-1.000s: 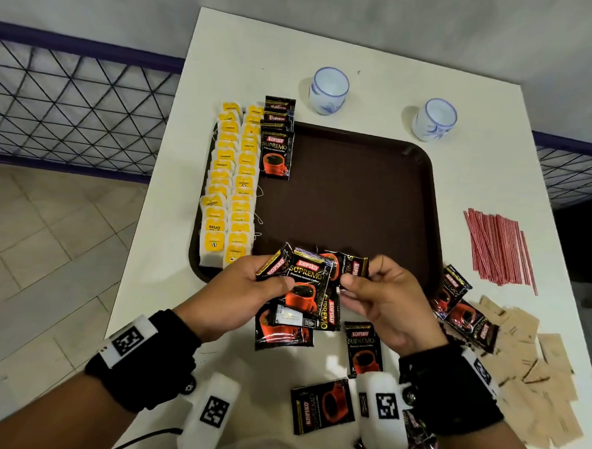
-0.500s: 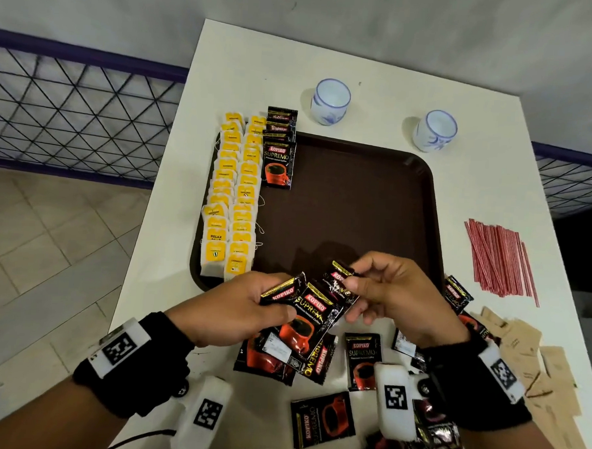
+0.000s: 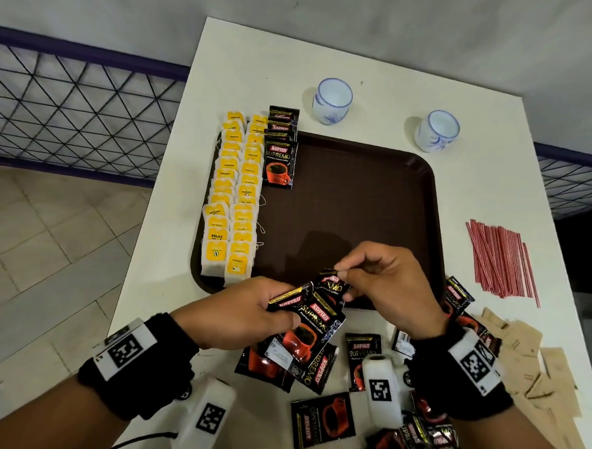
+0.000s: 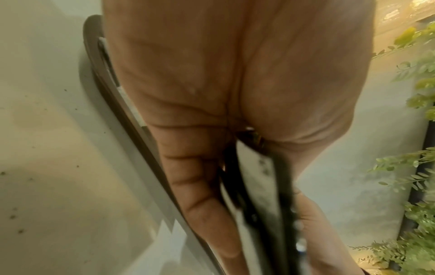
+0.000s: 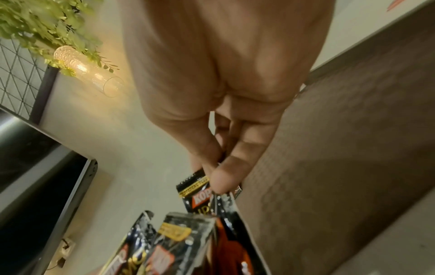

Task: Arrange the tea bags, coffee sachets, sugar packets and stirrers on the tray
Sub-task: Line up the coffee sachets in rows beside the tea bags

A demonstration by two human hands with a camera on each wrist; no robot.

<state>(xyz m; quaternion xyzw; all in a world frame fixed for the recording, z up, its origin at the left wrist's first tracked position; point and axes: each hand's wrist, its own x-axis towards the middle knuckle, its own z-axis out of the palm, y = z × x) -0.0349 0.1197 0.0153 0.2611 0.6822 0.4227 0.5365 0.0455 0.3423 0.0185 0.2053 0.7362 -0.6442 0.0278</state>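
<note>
Brown plastic, the tray (image 3: 373, 200) holds only part of its load. Along its 9 o'clock edge lie two neat columns of yellow tea bags (image 3: 233, 194), and at about 11 o'clock a short overlapped row of black coffee sachets (image 3: 280, 152) begins; the rest of the tray floor is bare. So the tea looks finished and the coffee barely started. Still off the tray: loose coffee sachets (image 3: 323, 419) on the white table (image 3: 495, 131) at 6 o'clock, red stirrers (image 3: 500, 260) at 3 o'clock, brown sugar packets (image 3: 532, 363) at 4 o'clock.

Over the tray's 6 o'clock rim, the left hand (image 3: 243, 313) grips a fanned bundle of sachets (image 3: 314, 323), thumb pressed on top. The right hand (image 3: 387, 286) pinches the top edge of one sachet (image 3: 332, 285) from that fan between thumb and forefinger.

Two white cups (image 3: 332, 98) stand beyond the tray at 12 and 1 o'clock; what they contain cannot be told.
</note>
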